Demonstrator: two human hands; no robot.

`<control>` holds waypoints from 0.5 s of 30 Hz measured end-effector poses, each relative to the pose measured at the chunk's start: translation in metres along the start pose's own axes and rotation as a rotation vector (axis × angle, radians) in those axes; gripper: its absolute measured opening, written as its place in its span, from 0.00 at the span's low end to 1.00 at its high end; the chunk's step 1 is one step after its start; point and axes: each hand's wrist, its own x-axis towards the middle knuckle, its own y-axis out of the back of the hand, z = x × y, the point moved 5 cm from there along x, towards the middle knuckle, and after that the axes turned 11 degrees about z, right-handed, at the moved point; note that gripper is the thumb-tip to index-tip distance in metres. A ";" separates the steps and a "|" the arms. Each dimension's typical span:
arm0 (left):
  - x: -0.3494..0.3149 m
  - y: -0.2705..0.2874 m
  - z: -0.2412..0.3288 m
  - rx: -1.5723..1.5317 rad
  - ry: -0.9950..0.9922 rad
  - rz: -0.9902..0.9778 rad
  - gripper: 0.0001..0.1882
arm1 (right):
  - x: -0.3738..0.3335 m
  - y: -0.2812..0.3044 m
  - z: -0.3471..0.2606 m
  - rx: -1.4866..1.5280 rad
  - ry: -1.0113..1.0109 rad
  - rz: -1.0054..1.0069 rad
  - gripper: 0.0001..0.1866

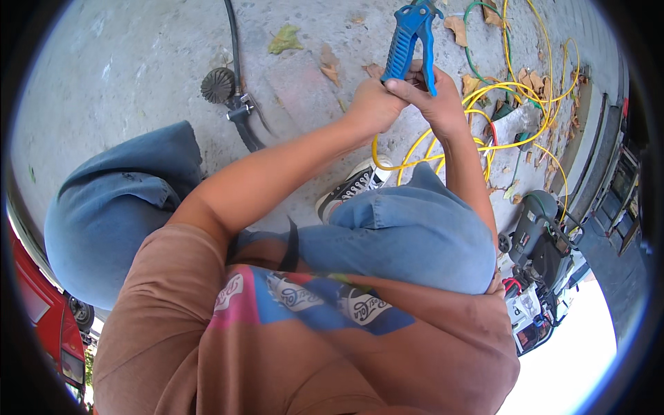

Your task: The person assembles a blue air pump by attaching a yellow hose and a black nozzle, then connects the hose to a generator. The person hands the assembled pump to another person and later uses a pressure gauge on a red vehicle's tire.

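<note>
Head view: left hand [374, 108] and right hand [444, 105] grip a ribbed, forked blue tool [402, 50] above rough concrete [162, 52].

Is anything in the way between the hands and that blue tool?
Nothing visible: the left hand and right hand are at the lower end of the blue two-handled tool. The yellow hose lies on the ground.

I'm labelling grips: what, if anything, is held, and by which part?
A blue two-handled tool, held by its handle ends, where the left hand and right hand meet; each hand's exact grip is partly hidden.
</note>
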 end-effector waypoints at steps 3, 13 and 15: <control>0.004 -0.001 0.002 0.049 -0.259 0.059 0.05 | -0.005 -0.008 -0.002 -0.036 0.007 0.141 0.19; -0.052 -0.035 0.019 -0.220 0.260 -0.452 0.12 | -0.005 -0.009 0.045 1.146 0.050 -0.426 0.32; -0.056 -0.037 0.023 -0.302 0.259 -0.546 0.07 | -0.015 -0.027 0.029 1.282 0.020 -0.400 0.31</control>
